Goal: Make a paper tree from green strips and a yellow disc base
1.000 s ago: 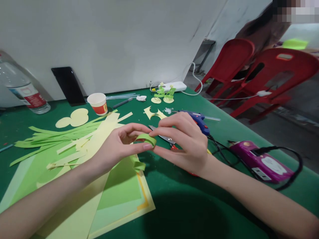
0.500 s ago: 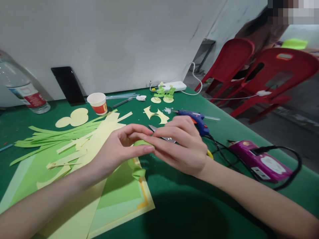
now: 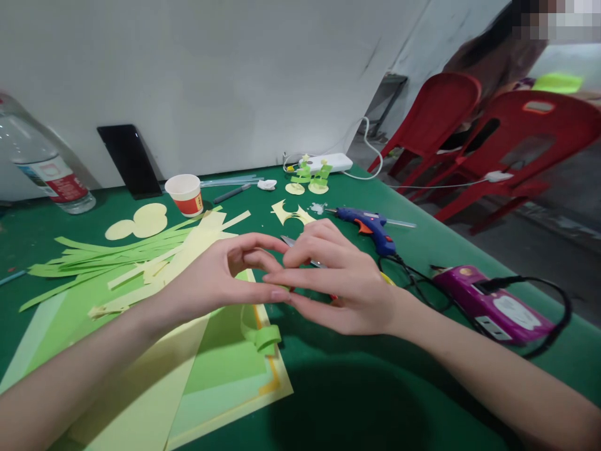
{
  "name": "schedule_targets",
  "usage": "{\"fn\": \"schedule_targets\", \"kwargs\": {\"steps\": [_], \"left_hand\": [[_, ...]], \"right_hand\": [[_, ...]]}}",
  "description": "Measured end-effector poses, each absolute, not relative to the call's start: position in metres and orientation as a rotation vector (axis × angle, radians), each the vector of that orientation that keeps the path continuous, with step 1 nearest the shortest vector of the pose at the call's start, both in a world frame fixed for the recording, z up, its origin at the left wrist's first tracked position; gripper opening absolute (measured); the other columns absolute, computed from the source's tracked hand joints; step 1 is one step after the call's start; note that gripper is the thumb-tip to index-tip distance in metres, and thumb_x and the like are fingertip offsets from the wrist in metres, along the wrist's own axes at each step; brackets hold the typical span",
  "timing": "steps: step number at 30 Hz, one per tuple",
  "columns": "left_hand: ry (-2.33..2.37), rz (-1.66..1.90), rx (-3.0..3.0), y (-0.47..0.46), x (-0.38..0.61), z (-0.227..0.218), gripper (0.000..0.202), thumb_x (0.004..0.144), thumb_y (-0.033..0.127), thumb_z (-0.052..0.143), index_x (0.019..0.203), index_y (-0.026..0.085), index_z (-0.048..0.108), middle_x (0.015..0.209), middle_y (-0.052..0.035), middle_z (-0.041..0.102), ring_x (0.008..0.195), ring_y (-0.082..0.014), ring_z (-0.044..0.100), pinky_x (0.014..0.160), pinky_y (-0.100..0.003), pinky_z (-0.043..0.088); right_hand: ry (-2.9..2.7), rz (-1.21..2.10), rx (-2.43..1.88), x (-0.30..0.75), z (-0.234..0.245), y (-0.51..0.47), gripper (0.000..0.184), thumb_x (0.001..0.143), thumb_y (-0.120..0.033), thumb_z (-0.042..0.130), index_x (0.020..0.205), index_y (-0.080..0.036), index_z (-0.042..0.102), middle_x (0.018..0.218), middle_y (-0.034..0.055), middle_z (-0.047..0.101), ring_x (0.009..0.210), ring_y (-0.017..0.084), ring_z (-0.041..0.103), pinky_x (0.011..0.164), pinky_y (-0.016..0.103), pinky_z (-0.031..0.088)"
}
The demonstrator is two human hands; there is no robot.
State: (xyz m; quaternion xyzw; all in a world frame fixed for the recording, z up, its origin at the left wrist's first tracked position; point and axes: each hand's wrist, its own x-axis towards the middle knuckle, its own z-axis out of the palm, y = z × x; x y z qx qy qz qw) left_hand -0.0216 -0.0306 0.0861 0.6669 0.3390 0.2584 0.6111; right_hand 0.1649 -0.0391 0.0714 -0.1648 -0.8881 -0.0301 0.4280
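Note:
A light green paper strip (image 3: 267,338) hangs in a curl beneath my fingers. My left hand (image 3: 220,272) pinches the strip's upper part between thumb and fingers. My right hand (image 3: 340,275) meets it from the right, with its fingertips closed at the same spot; the paper there is mostly hidden by fingers. Scissors (image 3: 287,240) lie behind my right hand, only partly showing. Under my left hand are stacked green and pale yellow paper sheets (image 3: 235,376), and a bundle of cut green strips (image 3: 117,250) lies to the left.
A blue glue gun (image 3: 370,225) lies at right, cabled near a purple power strip (image 3: 498,307). A paper cup (image 3: 184,195), a phone (image 3: 129,161) and a bottle (image 3: 51,169) stand at the back left. Two small paper plants (image 3: 319,178) stand far back. Beyond are red chairs (image 3: 530,134) and a person.
The curled end of the green strip has swung slightly right and opened into a looser loop. My right hand has turned a little, its fingertips shifting left along my left thumb.

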Motion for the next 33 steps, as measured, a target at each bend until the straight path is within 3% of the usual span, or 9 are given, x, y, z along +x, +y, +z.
{"fn": "schedule_targets", "kwargs": {"steps": [5, 12, 19, 26, 33], "left_hand": [[0.738, 0.621, 1.465, -0.032, -0.022, 0.083, 0.03, 0.07, 0.023, 0.073, 0.097, 0.024, 0.062, 0.077, 0.0039, 0.068, 0.078, -0.0112, 0.062, 0.074, -0.022, 0.046], [0.706, 0.739, 1.408, -0.033, -0.02, 0.077, 0.023, 0.077, 0.035, 0.066, 0.096, 0.024, 0.067, 0.096, -0.0014, 0.068, 0.088, -0.0157, 0.061, 0.073, -0.023, 0.047], [0.786, 0.787, 1.657, -0.042, -0.017, 0.08, 0.02, 0.074, 0.028, 0.068, 0.094, 0.026, 0.068, 0.097, 0.0009, 0.069, 0.088, -0.0158, 0.061, 0.079, -0.026, 0.046], [0.791, 1.01, 2.362, -0.049, -0.011, 0.079, 0.015, 0.075, 0.03, 0.067, 0.088, 0.022, 0.068, 0.082, -0.0019, 0.072, 0.082, -0.0189, 0.063, 0.095, -0.037, 0.038], [0.824, 0.993, 2.61, -0.052, -0.011, 0.078, 0.011, 0.081, 0.025, 0.058, 0.087, 0.023, 0.067, 0.078, 0.0002, 0.073, 0.08, -0.0174, 0.064, 0.098, -0.037, 0.033]], "right_hand": [[-2.19, -0.08, -0.446, 0.165, 0.072, -0.04, 0.009, 0.077, -0.01, 0.055, 0.081, -0.017, 0.059, 0.071, 0.0026, 0.057, 0.065, 0.013, 0.047, 0.059, 0.031, 0.04], [-2.06, -0.08, -0.536, 0.166, 0.071, -0.04, 0.016, 0.072, -0.008, 0.058, 0.082, -0.019, 0.055, 0.077, 0.0026, 0.053, 0.07, 0.013, 0.051, 0.06, 0.029, 0.044], [-2.035, -0.106, -0.572, 0.166, 0.069, -0.041, 0.017, 0.07, -0.006, 0.057, 0.074, -0.02, 0.048, 0.075, 0.0016, 0.05, 0.069, 0.013, 0.05, 0.06, 0.029, 0.042], [-2.044, -0.142, -0.579, 0.164, 0.068, -0.044, 0.02, 0.066, -0.002, 0.049, 0.069, -0.021, 0.042, 0.074, 0.0012, 0.049, 0.068, 0.014, 0.046, 0.06, 0.029, 0.039], [-2.08, -0.178, -0.611, 0.16, 0.065, -0.043, 0.02, 0.071, -0.007, 0.053, 0.068, -0.02, 0.038, 0.074, 0.0018, 0.049, 0.068, 0.014, 0.046, 0.059, 0.029, 0.038]]}}
